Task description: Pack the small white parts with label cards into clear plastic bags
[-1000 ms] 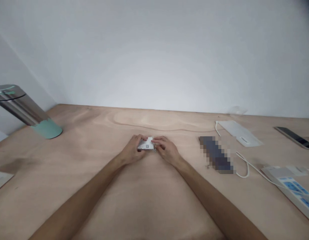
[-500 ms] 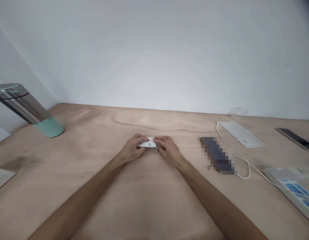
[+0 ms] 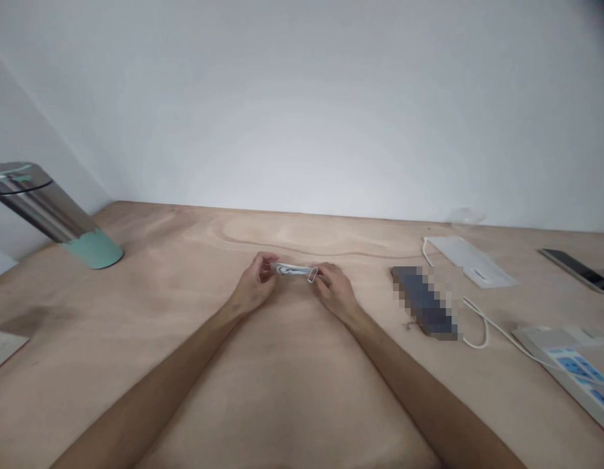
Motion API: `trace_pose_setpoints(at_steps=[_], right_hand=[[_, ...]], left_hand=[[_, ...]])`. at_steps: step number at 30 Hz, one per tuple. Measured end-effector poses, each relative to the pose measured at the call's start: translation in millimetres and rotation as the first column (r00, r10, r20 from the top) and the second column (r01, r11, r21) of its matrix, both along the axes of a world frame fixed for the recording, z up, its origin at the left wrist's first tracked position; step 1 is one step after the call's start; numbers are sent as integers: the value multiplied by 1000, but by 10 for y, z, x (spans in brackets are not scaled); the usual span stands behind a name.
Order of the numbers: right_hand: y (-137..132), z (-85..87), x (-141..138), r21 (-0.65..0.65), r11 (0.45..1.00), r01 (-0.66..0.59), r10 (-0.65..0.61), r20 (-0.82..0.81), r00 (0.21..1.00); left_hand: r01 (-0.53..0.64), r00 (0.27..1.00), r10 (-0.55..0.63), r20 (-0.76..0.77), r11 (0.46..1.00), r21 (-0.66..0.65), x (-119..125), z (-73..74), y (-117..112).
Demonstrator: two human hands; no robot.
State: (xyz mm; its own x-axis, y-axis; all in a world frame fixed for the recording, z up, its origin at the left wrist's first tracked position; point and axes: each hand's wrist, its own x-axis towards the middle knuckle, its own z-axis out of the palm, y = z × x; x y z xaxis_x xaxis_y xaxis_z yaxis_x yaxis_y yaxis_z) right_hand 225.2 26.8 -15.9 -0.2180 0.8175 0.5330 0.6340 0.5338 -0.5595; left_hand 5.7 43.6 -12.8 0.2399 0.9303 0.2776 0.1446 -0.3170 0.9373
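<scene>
Between my hands, above the middle of the wooden table (image 3: 292, 365), is a small flat white packet (image 3: 294, 268). Its near edge faces me, and thin white loops, like a coiled cable, show along it; I cannot make out its exact kind. My left hand (image 3: 257, 280) pinches the left end with thumb and fingers. At the other end, my right hand (image 3: 335, 290) is closed on the packet, its fingertips partly hidden. A small looped piece (image 3: 312, 275) with a light and dark pattern hangs at that right end, by my right fingers.
A steel and mint-green bottle (image 3: 62, 215) stands at the left. To the right lie a blurred-out dark object (image 3: 421, 299), a translucent white pouch (image 3: 470, 260), a white cable (image 3: 485, 326), a phone (image 3: 578, 268) and a box with blue print (image 3: 531, 339). Paper (image 3: 3, 348) lies far left.
The packet has tilted, so its printed white face has turned out of view and its looped near edge shows. Both hands have lifted slightly and moved a little apart, still holding it.
</scene>
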Motion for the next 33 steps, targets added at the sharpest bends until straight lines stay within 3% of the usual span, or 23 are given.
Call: trace_pose_setpoints(at_steps=[4,10,18,25,30,33], right_hand=[[3,14,-7,-82,996,28,-37,-110,993],[5,38,-19,-229,973,-34,-28,-260,965],[22,43,-35,-277,960,33,-108,-261,959],[27,13,-26,-370,929,-22,-125,-368,921],[10,-4,-12,-381,925,8,-169,-391,905],[2,-5,-21,-375,926,29,-168,-344,924]], left_hand=[[-4,1000,5,24,1000,-16,18,23,-14],[-14,1000,14,24,1000,-4,31,20,-4],[-10,1000,11,8,1000,-19,43,42,-33],[-51,979,69,-189,994,98,51,61,-31],[-98,879,221,-422,951,294,39,45,-32],[-22,869,188,-457,939,343,26,50,-42]])
